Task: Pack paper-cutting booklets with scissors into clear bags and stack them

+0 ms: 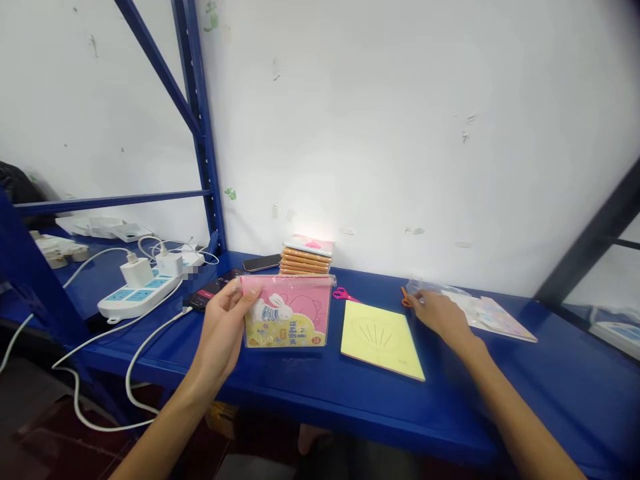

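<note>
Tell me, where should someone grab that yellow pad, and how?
Probably by the near edge of the yellow pad, coming from the person's side and pinching top and underside. It lies flat on the blue table, and nothing stands between that edge and the person.

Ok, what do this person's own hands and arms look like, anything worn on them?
The left hand and right hand are ungloved. Both forearms are bare to the picture's edge, with no sleeve, watch or bracelet showing. A pale glint by the right fingers is too small to identify.
</note>
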`<state>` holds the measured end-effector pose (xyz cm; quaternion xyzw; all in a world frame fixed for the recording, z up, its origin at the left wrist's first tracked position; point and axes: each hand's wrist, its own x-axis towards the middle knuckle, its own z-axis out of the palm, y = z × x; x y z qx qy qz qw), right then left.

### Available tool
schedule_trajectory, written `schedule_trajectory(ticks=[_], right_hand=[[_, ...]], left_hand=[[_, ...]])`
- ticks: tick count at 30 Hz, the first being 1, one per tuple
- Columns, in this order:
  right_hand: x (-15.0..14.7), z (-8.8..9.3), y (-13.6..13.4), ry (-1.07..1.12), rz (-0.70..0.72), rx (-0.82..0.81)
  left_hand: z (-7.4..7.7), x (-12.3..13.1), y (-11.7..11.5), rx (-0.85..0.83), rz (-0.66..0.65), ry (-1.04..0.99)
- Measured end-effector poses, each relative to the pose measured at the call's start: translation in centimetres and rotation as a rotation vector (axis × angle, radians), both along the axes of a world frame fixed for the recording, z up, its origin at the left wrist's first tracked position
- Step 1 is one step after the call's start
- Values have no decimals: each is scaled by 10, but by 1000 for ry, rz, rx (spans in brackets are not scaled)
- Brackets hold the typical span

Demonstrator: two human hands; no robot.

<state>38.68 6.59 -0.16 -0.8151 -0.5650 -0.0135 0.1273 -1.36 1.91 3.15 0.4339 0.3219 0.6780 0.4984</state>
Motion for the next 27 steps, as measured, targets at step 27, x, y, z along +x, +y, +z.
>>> schedule_trajectory(ticks=[27], right_hand=[[4, -28, 75, -6, 428, 17]], left_hand=[[-6, 1, 4, 48, -12, 307]])
